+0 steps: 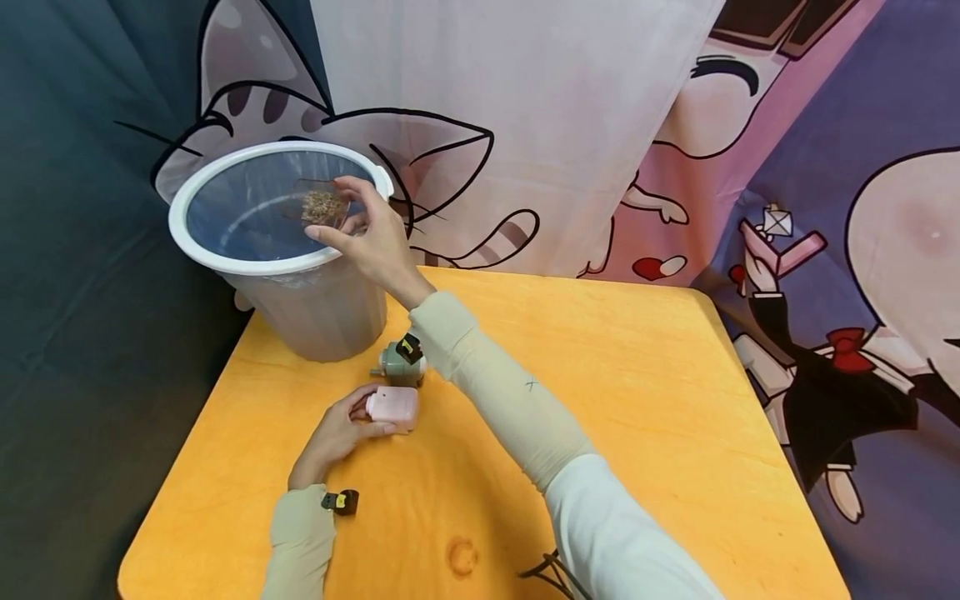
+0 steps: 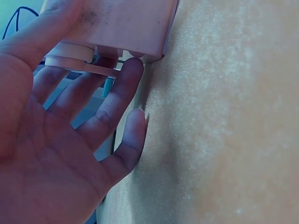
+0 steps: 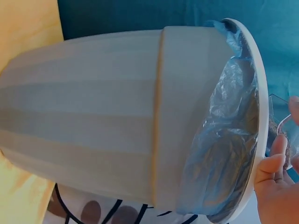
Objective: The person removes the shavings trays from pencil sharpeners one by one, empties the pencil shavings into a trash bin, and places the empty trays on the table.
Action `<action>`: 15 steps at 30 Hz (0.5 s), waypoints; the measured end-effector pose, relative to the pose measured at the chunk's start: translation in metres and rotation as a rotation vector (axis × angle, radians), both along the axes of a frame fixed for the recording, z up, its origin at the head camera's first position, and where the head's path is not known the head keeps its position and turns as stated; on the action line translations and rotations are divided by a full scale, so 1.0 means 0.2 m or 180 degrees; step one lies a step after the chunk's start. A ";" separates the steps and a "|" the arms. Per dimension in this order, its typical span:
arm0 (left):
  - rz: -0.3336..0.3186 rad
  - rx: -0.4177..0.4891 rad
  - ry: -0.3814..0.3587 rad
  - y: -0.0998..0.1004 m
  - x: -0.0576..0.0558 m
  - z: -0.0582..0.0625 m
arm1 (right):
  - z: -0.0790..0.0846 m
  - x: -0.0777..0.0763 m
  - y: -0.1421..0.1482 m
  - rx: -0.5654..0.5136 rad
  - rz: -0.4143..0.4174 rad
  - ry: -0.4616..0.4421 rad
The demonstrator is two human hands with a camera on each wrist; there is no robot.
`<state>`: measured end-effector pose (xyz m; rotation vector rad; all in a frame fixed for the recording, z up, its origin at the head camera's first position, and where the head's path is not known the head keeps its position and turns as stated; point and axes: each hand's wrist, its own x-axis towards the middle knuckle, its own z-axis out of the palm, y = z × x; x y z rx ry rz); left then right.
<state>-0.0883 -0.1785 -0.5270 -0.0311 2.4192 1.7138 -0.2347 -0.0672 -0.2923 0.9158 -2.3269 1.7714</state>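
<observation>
My right hand (image 1: 375,237) pinches a clear drawer of brownish shavings (image 1: 322,207) between thumb and fingers, above the mouth of a waste bin (image 1: 322,312). In the right wrist view, the clear drawer (image 3: 279,100) shows only partly past the bin's white rim (image 3: 262,116). On the table, my left hand (image 1: 335,435) holds a pink, box-shaped pencil sharpener (image 1: 395,406), thumb on the near side and fingers on the far side. The left wrist view shows the sharpener's round white end piece (image 2: 70,52) close to the palm. Just behind it stands a grey-green device (image 1: 400,364), partly hidden by the right wrist.
A bluish plastic liner (image 3: 224,126) hangs over the bin's edge. The bin stands on the far left corner of the yellow table (image 1: 600,400). Dark cords (image 1: 553,571) lie near the front edge. Printed cloths (image 1: 525,125) hang behind.
</observation>
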 end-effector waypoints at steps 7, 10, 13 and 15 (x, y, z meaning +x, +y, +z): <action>-0.0023 -0.0081 -0.0018 -0.01 0.00 0.00 | 0.00 -0.03 -0.01 0.0266 -0.0115 0.0454; -0.0045 -0.0054 -0.0032 -0.01 0.00 0.00 | 0.01 -0.04 -0.01 0.0358 -0.0156 0.0549; -0.0066 -0.0048 -0.0008 -0.02 0.00 0.00 | 0.02 -0.05 -0.01 0.0445 -0.0175 0.0631; -0.0072 -0.0057 0.0014 -0.02 -0.01 0.00 | 0.02 -0.05 -0.02 0.0513 -0.0174 0.0692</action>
